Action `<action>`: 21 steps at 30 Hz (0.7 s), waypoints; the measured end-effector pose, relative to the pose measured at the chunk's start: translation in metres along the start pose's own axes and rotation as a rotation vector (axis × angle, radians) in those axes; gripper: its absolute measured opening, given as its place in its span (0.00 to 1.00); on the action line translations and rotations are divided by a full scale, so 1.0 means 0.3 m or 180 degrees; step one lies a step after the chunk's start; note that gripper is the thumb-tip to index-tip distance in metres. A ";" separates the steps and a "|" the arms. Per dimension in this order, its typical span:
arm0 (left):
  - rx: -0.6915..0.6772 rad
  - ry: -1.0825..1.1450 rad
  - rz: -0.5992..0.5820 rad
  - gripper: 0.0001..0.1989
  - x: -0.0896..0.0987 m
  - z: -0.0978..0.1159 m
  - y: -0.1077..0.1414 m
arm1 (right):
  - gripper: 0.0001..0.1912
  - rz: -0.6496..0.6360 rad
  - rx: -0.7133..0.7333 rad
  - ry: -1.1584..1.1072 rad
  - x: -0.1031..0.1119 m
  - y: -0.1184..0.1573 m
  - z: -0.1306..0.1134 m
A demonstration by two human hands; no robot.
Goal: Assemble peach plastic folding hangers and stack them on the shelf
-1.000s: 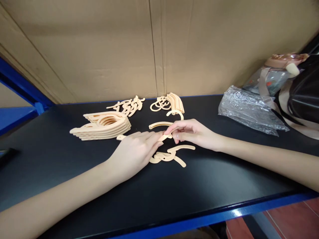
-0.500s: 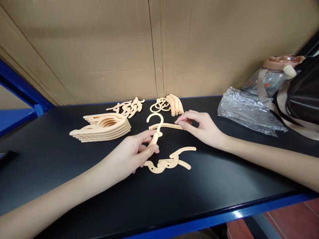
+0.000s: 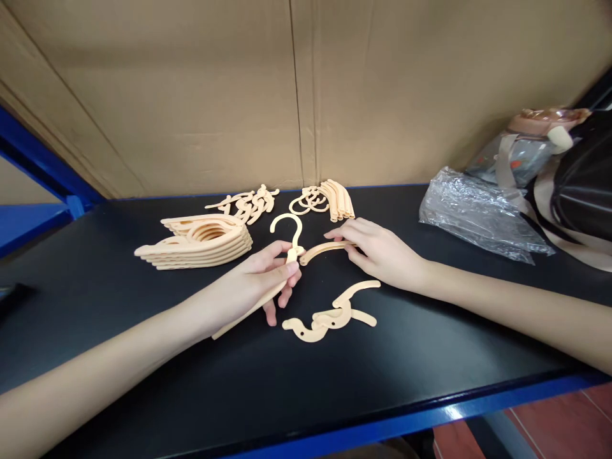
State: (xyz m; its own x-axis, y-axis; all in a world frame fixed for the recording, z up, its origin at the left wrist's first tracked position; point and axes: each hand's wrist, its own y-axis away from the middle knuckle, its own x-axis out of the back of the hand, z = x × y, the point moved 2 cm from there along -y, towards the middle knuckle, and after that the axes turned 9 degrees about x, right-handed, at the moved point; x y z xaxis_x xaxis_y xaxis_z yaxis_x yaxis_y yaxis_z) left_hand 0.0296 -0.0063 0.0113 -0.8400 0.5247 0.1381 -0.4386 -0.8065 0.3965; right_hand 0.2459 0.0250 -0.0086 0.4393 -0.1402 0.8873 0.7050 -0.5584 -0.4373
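Between thumb and fingers, my left hand [image 3: 265, 274] grips a cream plastic hanger hook with an arm attached [image 3: 289, 224]; the hook points up and the arm slants down behind the palm. My right hand [image 3: 377, 252] pinches the far end of a loose curved hanger arm [image 3: 322, 250], whose near end lies close to the held hook's base. Just in front of both hands, several loose hanger pieces [image 3: 329, 319] rest on the black table [image 3: 268, 395], some overlapping.
A stack of folded hangers [image 3: 201, 247] sits at the left. Behind are a pile of small connector pieces [image 3: 251, 204], loose hooks [image 3: 310, 201] and a bundle of curved arms [image 3: 338, 199]. Clear plastic wrap [image 3: 478, 213], a water bottle [image 3: 521, 146] and a dark bag [image 3: 586, 172] occupy the right.
My left hand has turned and shifted slightly left with the hook, bringing its attached arm into view. My right hand has swung the loose arm's near end toward me and to the right.
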 end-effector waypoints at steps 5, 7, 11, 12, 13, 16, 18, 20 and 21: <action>0.0019 0.0173 0.0136 0.10 -0.003 -0.008 -0.007 | 0.17 -0.0012 0.0009 0.0082 -0.008 0.007 0.005; -0.0008 0.0242 0.0191 0.12 -0.003 -0.007 -0.008 | 0.16 -0.0021 -0.0081 -0.0010 -0.004 0.008 0.001; 0.0001 0.0355 0.0151 0.15 -0.002 -0.005 -0.008 | 0.14 -0.0088 -0.0452 -0.0145 0.010 0.010 -0.009; 0.0023 0.0392 0.0149 0.15 -0.001 -0.006 -0.007 | 0.13 -0.0083 -0.0545 -0.0162 0.014 0.011 -0.011; 0.0042 0.0432 0.0166 0.14 0.001 -0.007 -0.006 | 0.13 -0.0065 -0.0608 -0.0183 0.017 0.012 -0.013; 0.0112 0.0501 0.0287 0.11 0.010 -0.008 -0.004 | 0.18 -0.0009 -0.0425 -0.0310 0.023 0.015 -0.024; 0.0149 0.0496 0.0299 0.10 0.014 -0.006 -0.002 | 0.20 0.0026 -0.0075 -0.0312 0.025 0.015 -0.036; 0.0188 0.0451 0.0294 0.12 0.016 -0.003 0.000 | 0.21 0.0057 0.0207 -0.0145 0.026 0.011 -0.046; 0.0196 0.0439 0.0295 0.12 0.016 0.000 0.001 | 0.21 0.0052 0.0291 -0.0019 0.026 0.009 -0.050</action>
State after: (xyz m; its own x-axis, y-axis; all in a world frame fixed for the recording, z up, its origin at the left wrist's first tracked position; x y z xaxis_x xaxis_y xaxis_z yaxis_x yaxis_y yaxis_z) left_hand 0.0253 -0.0040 0.0120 -0.9137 0.4030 0.0524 -0.3404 -0.8292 0.4433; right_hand 0.2430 0.0102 -0.0006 0.4542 -0.1436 0.8792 0.7455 -0.4790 -0.4634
